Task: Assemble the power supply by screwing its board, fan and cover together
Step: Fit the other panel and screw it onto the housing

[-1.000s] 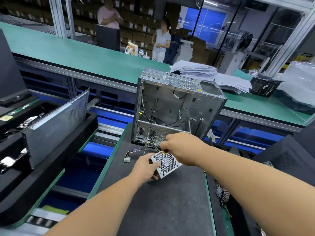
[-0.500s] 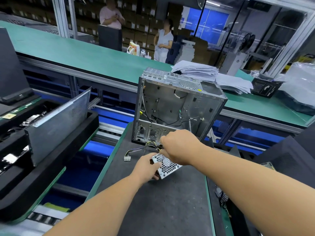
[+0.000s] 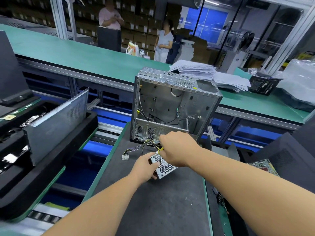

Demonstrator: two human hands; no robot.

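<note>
We have the power supply (image 3: 162,165) on the dark desk (image 3: 162,205), tilted up on one edge so that its honeycomb grille faces us, and both grips are on it. Our left hand (image 3: 144,167) is curled round the casing's near left corner, steadying it from below and to the left. Our right hand (image 3: 179,150) sits above and to the right of the grille with its fingers closed on something yellow at the casing's upper edge (a wire or a tool handle, we cannot tell which). The casing's long axis appears to run from the left grip toward the lower right, passing under the right grip, so the right hand looks nearer to the top edge where we judge the fastening would happen. The wire bundle (image 3: 136,149) trails away up and to the left from the right grip, ending in a white connector (image 3: 125,156) lying apart on the desk. The open computer case (image 3: 172,108) stands just beyond both grips.
</note>
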